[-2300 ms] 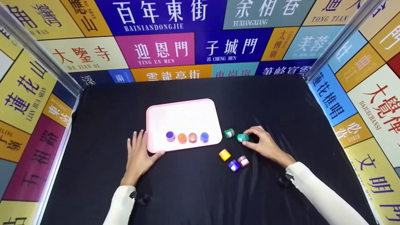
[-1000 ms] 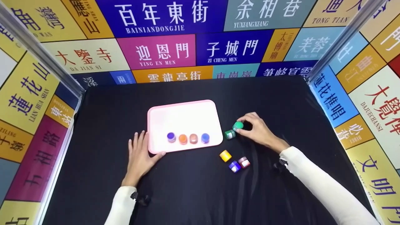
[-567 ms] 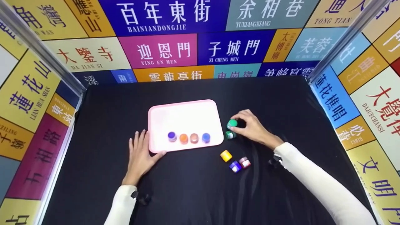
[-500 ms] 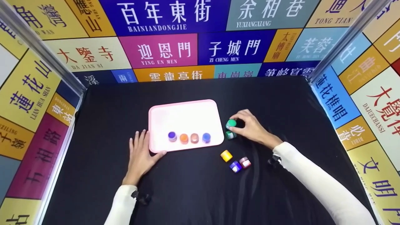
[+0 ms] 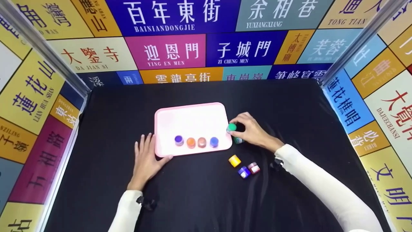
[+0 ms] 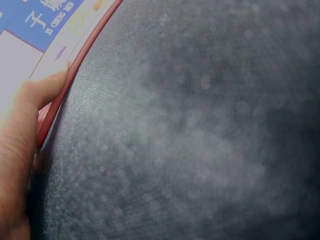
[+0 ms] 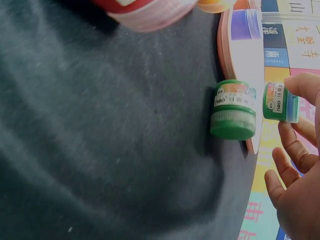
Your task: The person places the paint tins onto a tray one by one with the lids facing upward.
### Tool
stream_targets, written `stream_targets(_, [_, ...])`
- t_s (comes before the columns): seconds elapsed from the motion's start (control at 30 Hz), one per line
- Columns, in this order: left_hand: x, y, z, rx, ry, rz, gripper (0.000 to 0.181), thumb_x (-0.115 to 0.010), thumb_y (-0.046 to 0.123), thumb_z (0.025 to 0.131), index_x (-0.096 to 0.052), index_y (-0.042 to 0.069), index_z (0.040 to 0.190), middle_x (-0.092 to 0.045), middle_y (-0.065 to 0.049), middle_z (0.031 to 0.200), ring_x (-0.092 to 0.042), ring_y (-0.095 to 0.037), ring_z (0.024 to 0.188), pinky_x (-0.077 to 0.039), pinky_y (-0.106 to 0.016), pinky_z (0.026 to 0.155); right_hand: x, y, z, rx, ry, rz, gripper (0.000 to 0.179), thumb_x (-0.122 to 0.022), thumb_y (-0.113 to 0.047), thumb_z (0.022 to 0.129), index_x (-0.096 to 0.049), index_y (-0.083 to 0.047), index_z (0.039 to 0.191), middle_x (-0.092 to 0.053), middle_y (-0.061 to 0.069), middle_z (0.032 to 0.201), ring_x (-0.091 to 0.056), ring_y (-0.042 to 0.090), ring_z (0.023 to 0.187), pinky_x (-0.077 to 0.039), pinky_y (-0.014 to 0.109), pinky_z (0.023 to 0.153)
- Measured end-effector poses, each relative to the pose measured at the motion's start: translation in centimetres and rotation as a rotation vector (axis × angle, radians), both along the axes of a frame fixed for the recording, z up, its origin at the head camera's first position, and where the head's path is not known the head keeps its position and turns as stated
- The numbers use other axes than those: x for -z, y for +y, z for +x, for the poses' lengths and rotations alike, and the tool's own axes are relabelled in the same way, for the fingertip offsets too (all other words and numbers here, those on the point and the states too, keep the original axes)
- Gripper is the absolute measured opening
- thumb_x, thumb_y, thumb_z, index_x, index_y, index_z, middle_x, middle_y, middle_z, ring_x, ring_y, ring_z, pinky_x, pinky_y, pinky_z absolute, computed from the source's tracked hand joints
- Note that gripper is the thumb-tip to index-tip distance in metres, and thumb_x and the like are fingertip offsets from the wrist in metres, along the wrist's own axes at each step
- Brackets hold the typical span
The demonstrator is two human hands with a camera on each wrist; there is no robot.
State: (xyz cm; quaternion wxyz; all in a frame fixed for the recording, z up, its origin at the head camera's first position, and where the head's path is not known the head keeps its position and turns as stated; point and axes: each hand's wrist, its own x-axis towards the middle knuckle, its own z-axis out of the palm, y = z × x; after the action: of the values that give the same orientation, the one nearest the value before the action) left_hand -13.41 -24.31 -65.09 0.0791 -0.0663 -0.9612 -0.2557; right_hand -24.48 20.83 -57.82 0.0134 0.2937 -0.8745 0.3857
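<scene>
My right hand pinches a small green-lidded paint jar between thumb and fingers, over the right rim of the white tray with a pink edge. The right wrist view shows its printed label; there a second green paint jar lies on its side beside the tray. My left hand rests at the tray's left near corner, fingers straight along its side, thumb on the rim. Along the tray's near side stand purple, orange, brown and blue paint jars in a row.
On the black cloth, right of the tray's near corner, lie a yellow jar, a dark blue jar and a red jar. Panels printed with characters enclose the table at the back and sides.
My right hand has picked up the green jar from the cloth, turned its lid upward and carried it left to the tray's right rim. My left hand has stayed at the tray.
</scene>
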Motion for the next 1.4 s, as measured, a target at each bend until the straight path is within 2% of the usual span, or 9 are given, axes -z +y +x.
stream_targets(0.33, [0.0,0.0,0.0,-0.001,-0.022,0.000,0.119,-0.079,0.072,0.088,-0.031,0.003,0.172,-0.031,-0.026,0.177,-0.013,-0.047,0.168,0.004,-0.064,0.135,-0.1,-1.9,-0.5,-0.042,0.024,0.012,0.034,-0.093,-0.019,0.089,-0.080,-0.006,0.118,-0.075,0.008,0.112,-0.057,0.030,0.118,-0.048,0.046,0.107])
stream_targets(0.67, [0.0,0.1,-0.1,0.003,0.000,0.001,0.117,-0.079,0.071,0.088,-0.033,0.002,0.172,-0.032,-0.026,0.176,-0.014,-0.047,0.168,0.002,-0.064,0.135,0.1,-4.1,-0.9,-0.085,0.000,0.033,0.037,-0.092,-0.020,0.089,-0.080,-0.005,0.121,-0.077,0.010,0.120,-0.057,0.033,0.120,-0.046,0.049,0.106])
stream_targets(0.93, [0.0,0.0,0.0,-0.002,-0.016,-0.013,0.118,-0.078,0.072,0.089,-0.032,0.003,0.172,-0.031,-0.025,0.177,-0.012,-0.045,0.169,0.003,-0.064,0.135,0.6,-6.0,-1.3,-0.126,0.029,0.031,0.036,-0.092,-0.025,0.089,-0.081,-0.006,0.118,-0.076,0.009,0.112,-0.058,0.033,0.116,-0.045,0.049,0.103])
stream_targets(1.07, [0.0,0.1,0.0,0.001,-0.008,-0.009,0.118,-0.078,0.072,0.089,-0.032,0.003,0.172,-0.032,-0.025,0.177,-0.013,-0.046,0.169,0.002,-0.065,0.135,0.6,-6.9,-1.3,-0.142,0.035,0.039,0.034,-0.092,-0.023,0.089,-0.081,-0.006,0.117,-0.075,0.010,0.108,-0.059,0.032,0.115,-0.046,0.050,0.104])
stream_targets(1.4, [0.0,0.0,0.2,-0.003,-0.018,-0.014,0.118,-0.079,0.071,0.089,-0.031,0.003,0.173,-0.030,-0.025,0.178,-0.013,-0.046,0.169,0.002,-0.065,0.135,0.5,-9.8,-1.7,-0.199,0.011,0.092,0.036,-0.089,-0.027,0.091,-0.080,-0.006,0.119,-0.074,0.007,0.107,-0.056,0.030,0.116,-0.045,0.045,0.106])
